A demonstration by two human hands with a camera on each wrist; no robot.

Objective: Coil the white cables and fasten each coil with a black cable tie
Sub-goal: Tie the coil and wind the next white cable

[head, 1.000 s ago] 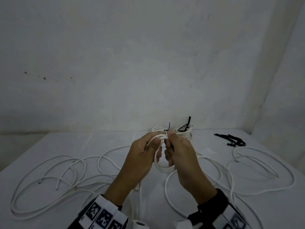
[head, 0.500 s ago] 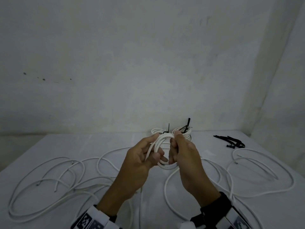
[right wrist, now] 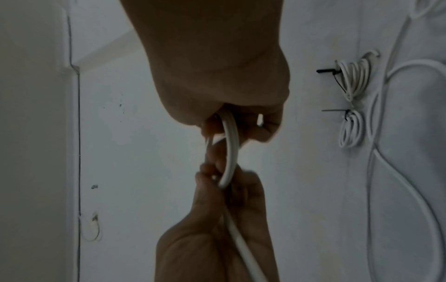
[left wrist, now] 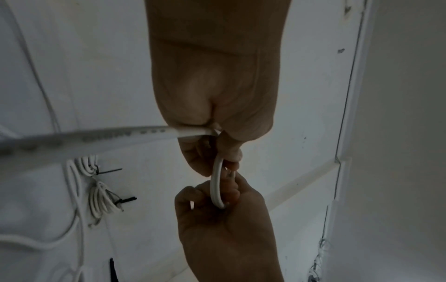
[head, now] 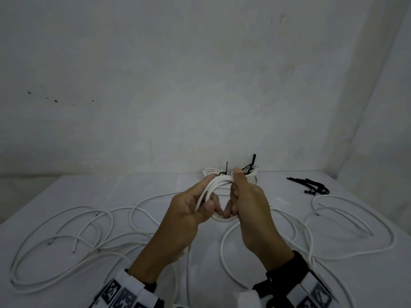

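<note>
Gripping a small white cable coil of perhaps 3 loops, both hands clench it.

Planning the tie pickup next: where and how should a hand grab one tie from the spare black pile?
Judging by the head view, pinch a free thin tail at the left end of the spare black cable ties, coming from above; their right ends overlap in a tangle. Both hands now hold the coil.

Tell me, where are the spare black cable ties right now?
In the head view the loose black cable ties lie bunched on the white table, far right near the wall corner, right of the two tied coils.
</note>
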